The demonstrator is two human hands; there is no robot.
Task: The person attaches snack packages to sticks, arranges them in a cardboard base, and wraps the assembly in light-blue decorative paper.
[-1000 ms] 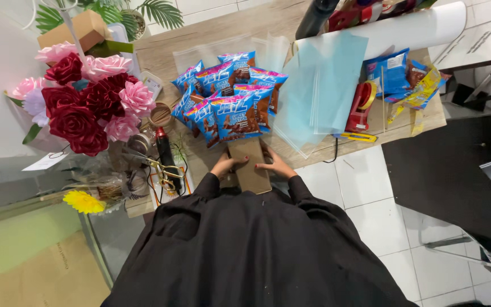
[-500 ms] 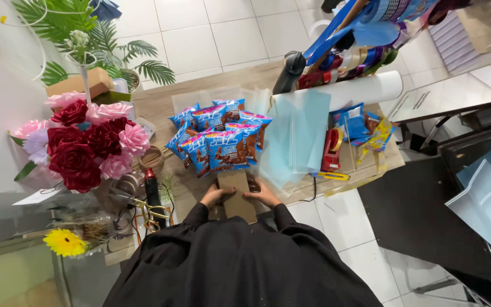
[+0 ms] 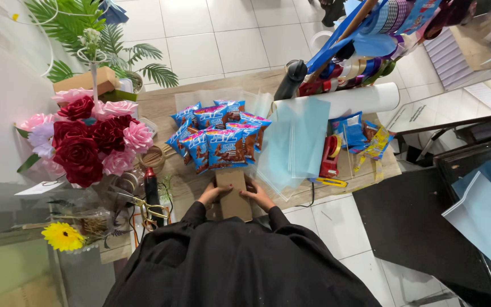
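Note:
A fan of several blue snack packets (image 3: 217, 139) is fixed to the top of a brown cardboard handle (image 3: 233, 193) that lies on the wooden table (image 3: 160, 105). My left hand (image 3: 211, 195) grips the cardboard's left edge. My right hand (image 3: 258, 196) grips its right edge. Both black sleeves reach forward from my body at the table's near edge.
A bouquet of red and pink paper roses (image 3: 89, 142) stands at the left. A glue gun (image 3: 152, 190) and scissors (image 3: 143, 207) lie beside my left arm. Light blue sheets (image 3: 296, 145), a white paper roll (image 3: 342, 99), a red tape dispenser (image 3: 329, 156) and a yellow knife (image 3: 331, 182) are at the right.
My view has tilted and shifted, so the table sits a little higher and more of the floor and ribbon rack shows. My hands stay on the cardboard handle.

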